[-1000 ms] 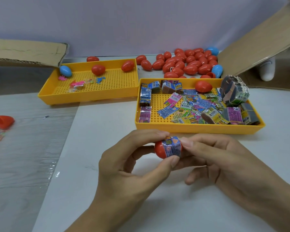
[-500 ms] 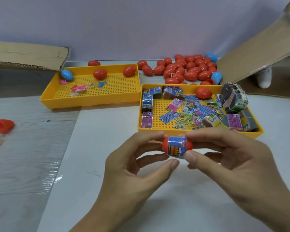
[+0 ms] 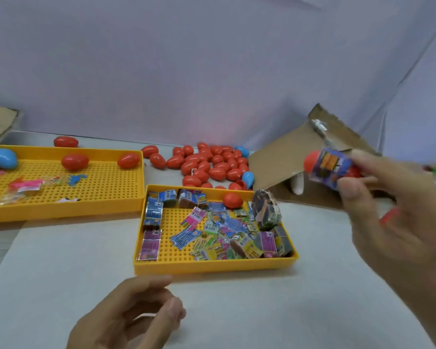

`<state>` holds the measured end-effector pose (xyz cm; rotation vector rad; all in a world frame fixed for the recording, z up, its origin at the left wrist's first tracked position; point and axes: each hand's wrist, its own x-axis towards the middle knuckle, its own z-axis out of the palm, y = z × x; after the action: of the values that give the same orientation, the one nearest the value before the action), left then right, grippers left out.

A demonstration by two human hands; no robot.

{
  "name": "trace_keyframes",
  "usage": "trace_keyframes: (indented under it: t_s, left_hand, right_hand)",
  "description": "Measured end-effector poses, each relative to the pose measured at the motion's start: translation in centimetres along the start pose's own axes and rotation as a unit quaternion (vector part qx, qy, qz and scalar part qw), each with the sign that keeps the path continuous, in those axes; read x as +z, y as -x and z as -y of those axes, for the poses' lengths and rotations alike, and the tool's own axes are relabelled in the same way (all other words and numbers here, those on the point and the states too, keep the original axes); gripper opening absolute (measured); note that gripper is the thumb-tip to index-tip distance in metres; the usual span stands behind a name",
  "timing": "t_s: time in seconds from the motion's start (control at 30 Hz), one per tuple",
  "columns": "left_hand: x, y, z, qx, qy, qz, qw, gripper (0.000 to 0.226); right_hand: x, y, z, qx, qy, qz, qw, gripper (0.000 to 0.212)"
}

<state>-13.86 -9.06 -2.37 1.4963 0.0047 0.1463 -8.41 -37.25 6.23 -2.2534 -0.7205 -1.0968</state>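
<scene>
A small hand-packing workshop: a white bench [image 3: 61, 268] carries two yellow perforated trays [image 3: 61, 210], one strewn with printed labels [image 3: 212, 233]. Red plastic eggs [image 3: 212, 165] lie heaped behind, beside an open cardboard box [image 3: 282, 159] and a plain grey backdrop [image 3: 186, 71].

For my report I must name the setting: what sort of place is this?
Probably a toy-packing workbench: a heap of red plastic eggs, a yellow tray full of printed labels, and the right hand holding a labelled egg.
</scene>
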Motion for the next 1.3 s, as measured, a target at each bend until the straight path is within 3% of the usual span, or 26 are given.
trace_keyframes:
  t_s: [0.03, 0.07, 0.1, 0.17, 0.23, 0.3, 0.37, 0.43, 0.5, 0.57, 0.6, 0.67, 0.77, 0.9, 1.03, 1.17, 1.3]
  left_hand:
    - [-0.4, -0.4, 0.3, -0.011, 0.026, 0.001, 1.0, 0.019]
    - [-0.6, -0.5, 0.4, -0.026, 0.038, 0.009, 0.999, 0.02]
    - [-0.5, -0.7, 0.7, -0.038, 0.036, 0.005, 0.999, 0.023]
    - [-0.4, -0.9, 1.1, -0.041, 0.033, 0.008, 0.999, 0.025]
    - [-0.1, -0.9, 0.7, -0.036, 0.027, 0.001, 0.999, 0.026]
    - [-0.1, -1.1, 0.5, -0.033, 0.022, -0.002, 0.999, 0.026]
    - [-0.2, -1.4, 1.1, -0.029, 0.008, -0.016, 0.999, 0.024]
    - [-0.4, -1.6, 1.6, -0.018, 0.004, -0.02, 1.0, 0.023]
    - [-0.5, -1.5, 1.7, 0.006, -0.012, -0.015, 1.0, 0.022]
    - [-0.5, -1.5, 1.3, 0.04, -0.039, -0.023, 0.998, 0.023]
    - [-0.4, -1.4, 1.0, 0.056, -0.049, -0.037, 0.997, 0.021]
    - [-0.5, -1.2, 0.3, 0.098, -0.058, -0.052, 0.992, 0.007]
    - [-1.3, -1.8, -0.3, 0.138, -0.084, -0.088, 0.983, 0.008]
    - [-1.7, -4.7, -1.7, 0.174, -0.172, -0.08, 0.966, 0.006]
    - [-1.4, -10.5, -2.7, 0.248, -0.372, -0.026, 0.894, 0.006]
    - [-0.3, -14.6, -1.7, 0.22, -0.521, 0.037, 0.824, 0.017]
    - [0.5, -15.4, -1.1, 0.203, -0.579, 0.042, 0.788, 0.032]
  right_hand:
    - [-1.5, -2.3, -0.3, -0.04, 0.067, -0.024, 0.997, 0.025]
    - [-1.4, -4.1, 0.4, 0.015, 0.09, -0.074, 0.993, 0.023]
    - [-2.1, -6.1, -0.1, 0.078, 0.104, -0.07, 0.989, 0.022]
    - [-3.9, -9.5, -2.7, 0.132, 0.163, -0.081, 0.974, 0.037]
    - [-3.9, -9.6, -2.8, 0.246, 0.248, -0.068, 0.934, 0.058]
    - [-3.0, -8.8, -2.7, 0.295, 0.25, -0.066, 0.92, 0.063]
    - [-1.0, -6.8, -0.5, 0.308, 0.109, -0.073, 0.942, 0.051]
    - [2.3, -3.9, 2.7, 0.37, -0.134, -0.027, 0.919, 0.044]
    - [5.9, -0.9, 5.7, 0.454, -0.341, 0.077, 0.82, 0.046]
    - [9.2, 1.8, 8.3, 0.496, -0.456, 0.154, 0.723, 0.047]
    - [10.4, 2.9, 9.3, 0.503, -0.48, 0.174, 0.697, 0.046]
    - [11.8, 4.3, 10.5, 0.491, -0.489, 0.183, 0.697, 0.045]
    - [12.2, 4.9, 10.5, 0.462, -0.493, 0.185, 0.714, 0.039]
    - [12.6, 4.8, 10.0, 0.47, -0.519, 0.169, 0.694, 0.032]
    - [12.8, 5.1, 9.9, 0.448, -0.511, 0.185, 0.71, 0.033]
    - [12.8, 5.3, 9.7, 0.446, -0.524, 0.181, 0.703, 0.032]
    - [12.9, 5.5, 9.4, 0.442, -0.529, 0.183, 0.701, 0.033]
